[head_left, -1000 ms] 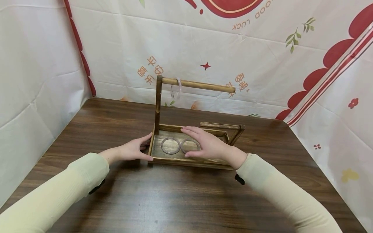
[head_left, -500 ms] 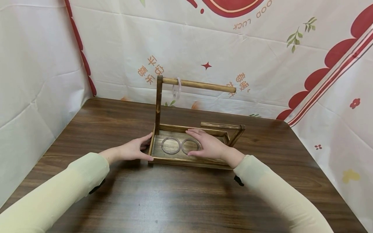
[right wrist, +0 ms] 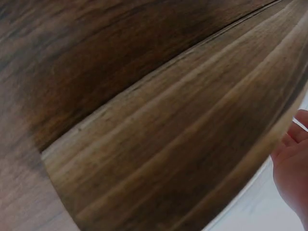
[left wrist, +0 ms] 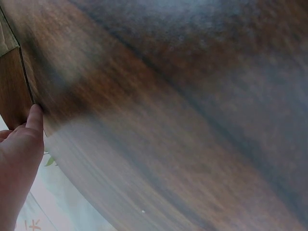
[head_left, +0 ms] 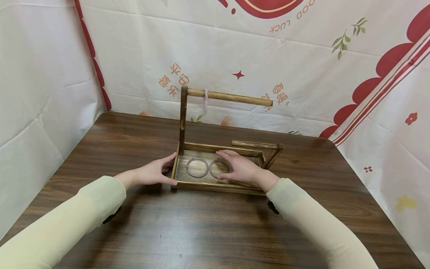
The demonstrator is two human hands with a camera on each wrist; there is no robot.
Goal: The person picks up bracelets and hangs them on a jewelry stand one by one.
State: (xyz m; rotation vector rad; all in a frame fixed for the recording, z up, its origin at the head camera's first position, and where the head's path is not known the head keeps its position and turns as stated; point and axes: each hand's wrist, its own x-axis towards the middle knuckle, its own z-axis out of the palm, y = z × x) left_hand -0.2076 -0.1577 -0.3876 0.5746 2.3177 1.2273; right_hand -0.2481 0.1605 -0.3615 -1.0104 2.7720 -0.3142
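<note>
A wooden display stand has a shallow tray [head_left: 201, 153], a tall upper bar [head_left: 235, 98] and a shorter lower bar [head_left: 252, 144]. Two round bangles lie side by side in the tray: a left bangle [head_left: 197, 167] and a right bangle [head_left: 215, 169], the latter partly covered by my right hand [head_left: 243, 170]. That hand hovers low over the tray, thumb and fingers spread around the right bangle. My left hand [head_left: 152, 172] touches the tray's left end, thumb at the front corner and index finger along the end wall. From the upper bar hangs a pale translucent bangle [head_left: 205, 101], seen edge-on.
The stand rests on a dark wood-grain table [head_left: 174, 224]. Behind it and at both sides hangs a white printed cloth [head_left: 141, 45]. The upright post [head_left: 183, 119] rises at the tray's left; a shorter post [head_left: 273, 157] stands at its right.
My right hand has drifted slightly to the right over the tray. The hanging bangle has turned until it shows edge-on. My left hand stays put.
</note>
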